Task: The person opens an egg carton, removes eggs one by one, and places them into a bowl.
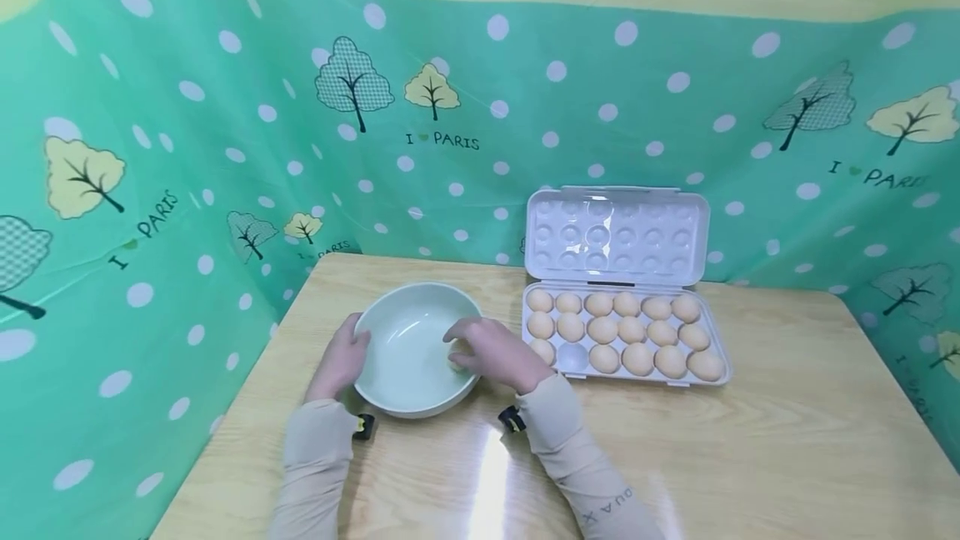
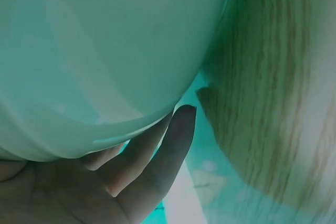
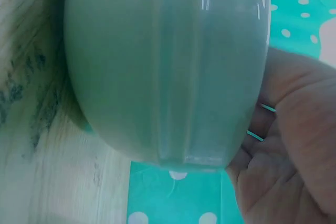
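A pale green round bowl [image 1: 405,357] stands on the table. At its left side my left hand [image 1: 345,358] grips the wall, the fingers [image 2: 157,166] lying along the outside in the left wrist view. My right hand [image 1: 491,348] reaches over the right rim and holds an egg [image 1: 457,355] low inside the bowl, partly covered by the fingers. In the right wrist view the bowl's outer wall [image 3: 157,77] hides the fingertips and the egg. Right of the bowl, an egg carton [image 1: 573,357] lies open with rows of light brown eggs and one vacant front hollow.
The carton's clear lid [image 1: 617,236] leans back against the green curtain [image 1: 555,140] behind the table. A wooden table [image 1: 787,423] carries everything, and the curtain also hangs along its left and right sides. Small black wrist cameras [image 1: 512,419] sit beneath both wrists.
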Tool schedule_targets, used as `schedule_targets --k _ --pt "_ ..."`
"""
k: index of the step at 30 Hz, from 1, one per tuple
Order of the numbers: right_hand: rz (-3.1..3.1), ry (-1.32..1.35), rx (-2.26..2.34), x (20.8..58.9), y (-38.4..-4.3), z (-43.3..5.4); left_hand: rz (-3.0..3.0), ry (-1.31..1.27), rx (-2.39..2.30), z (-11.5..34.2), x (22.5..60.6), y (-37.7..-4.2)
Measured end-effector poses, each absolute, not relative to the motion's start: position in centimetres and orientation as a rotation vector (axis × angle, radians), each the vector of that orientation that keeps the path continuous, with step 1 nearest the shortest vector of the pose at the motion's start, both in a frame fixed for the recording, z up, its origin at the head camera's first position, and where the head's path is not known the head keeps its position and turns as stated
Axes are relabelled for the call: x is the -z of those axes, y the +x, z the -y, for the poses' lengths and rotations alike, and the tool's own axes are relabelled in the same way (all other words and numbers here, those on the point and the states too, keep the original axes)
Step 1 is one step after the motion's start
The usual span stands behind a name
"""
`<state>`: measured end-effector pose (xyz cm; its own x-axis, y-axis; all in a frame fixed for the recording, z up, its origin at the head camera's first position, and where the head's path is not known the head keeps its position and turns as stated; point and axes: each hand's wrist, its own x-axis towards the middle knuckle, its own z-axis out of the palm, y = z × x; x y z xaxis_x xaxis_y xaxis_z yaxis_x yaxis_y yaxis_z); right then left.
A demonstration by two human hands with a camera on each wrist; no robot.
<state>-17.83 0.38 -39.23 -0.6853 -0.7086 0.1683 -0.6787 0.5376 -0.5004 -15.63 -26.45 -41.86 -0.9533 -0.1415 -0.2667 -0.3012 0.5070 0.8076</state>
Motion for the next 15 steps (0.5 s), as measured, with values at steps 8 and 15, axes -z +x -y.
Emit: schedule_targets --k 8,15 --pt "-2.726 -1.277 0.992 39.5 -17.4 -1.9 -2.624 -0.355 -1.401 26.8 42.0 -15.7" --pt "-2.938 -1.177 1.056 39.8 -17.2 -6.0 -2.593 -0.358 -1.432 26.5 42.0 -15.7"
